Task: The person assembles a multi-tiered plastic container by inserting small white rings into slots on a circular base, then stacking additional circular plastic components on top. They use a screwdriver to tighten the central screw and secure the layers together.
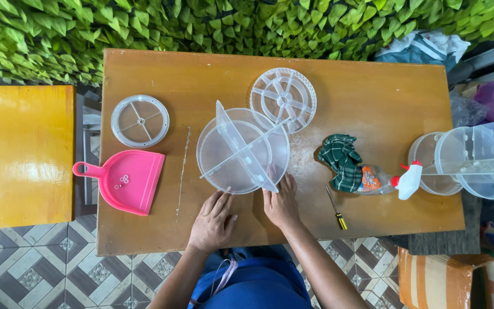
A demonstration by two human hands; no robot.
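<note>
A round clear plastic tray with crossed upright dividers [241, 150] stands in the middle of the wooden table [373, 97]. My right hand [282, 201] touches its near right edge with the fingertips, at the foot of a divider. My left hand [213, 220] rests flat on the table just below the tray's near rim, holding nothing. A clear ribbed wheel-shaped disc [283, 98] lies behind the tray, partly under it.
A clear round lid [140, 120] and a pink dustpan [126, 180] with small rings in it lie at the left. A green checked cloth [339, 160], a spray bottle [393, 180], a screwdriver [336, 210] and clear containers [467, 160] sit at the right. A yellow table [21, 154] stands further left.
</note>
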